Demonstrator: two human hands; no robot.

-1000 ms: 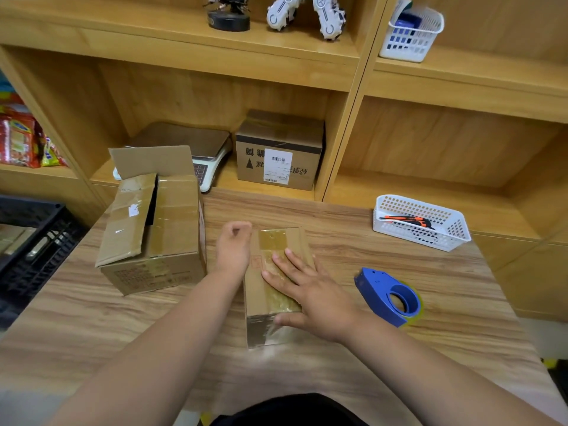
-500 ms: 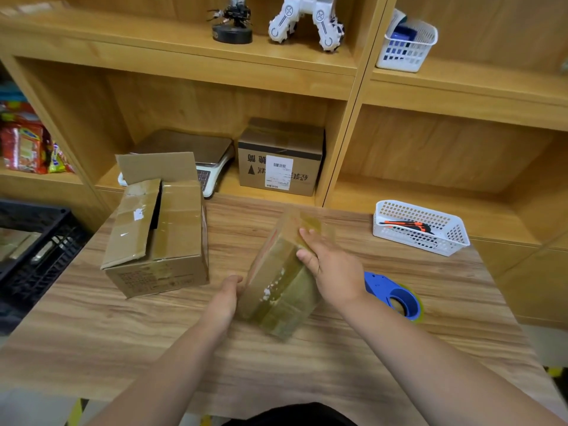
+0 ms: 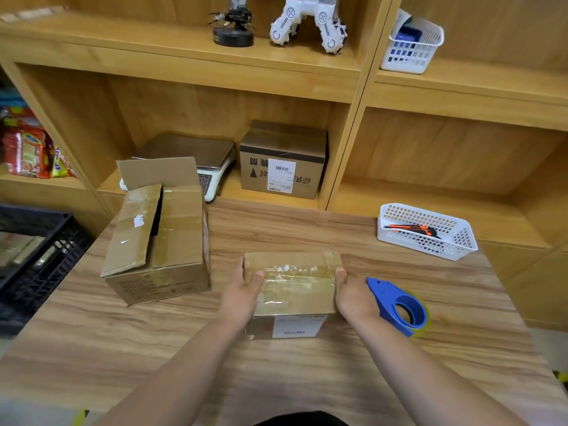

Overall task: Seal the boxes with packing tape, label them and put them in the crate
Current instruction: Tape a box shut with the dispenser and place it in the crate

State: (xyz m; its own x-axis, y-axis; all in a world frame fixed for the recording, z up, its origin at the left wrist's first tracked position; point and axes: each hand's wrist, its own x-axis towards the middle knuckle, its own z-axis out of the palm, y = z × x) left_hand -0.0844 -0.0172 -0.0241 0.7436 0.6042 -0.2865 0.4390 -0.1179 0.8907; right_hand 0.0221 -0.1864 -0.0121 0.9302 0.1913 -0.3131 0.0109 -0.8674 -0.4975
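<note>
At the middle of the table [image 3: 92,333] sat the small taped box [image 3: 292,290], a white label on its near side. The left hand [image 3: 242,295] gripped its left end, thumb on top; the right hand [image 3: 353,296] clasped its right end. Just beside that hand lay the blue tape dispenser [image 3: 399,305]. A larger open box [image 3: 159,241] stood toward the left edge, and the black crate [image 3: 33,256] was past that edge.

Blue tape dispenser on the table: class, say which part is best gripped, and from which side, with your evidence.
Grip: probably the round ring end of the blue tape dispenser, taken from above and from its left by the right hand, which holds the small box just beside it. The ring's hole faces up; the pointed end aims away.
</note>
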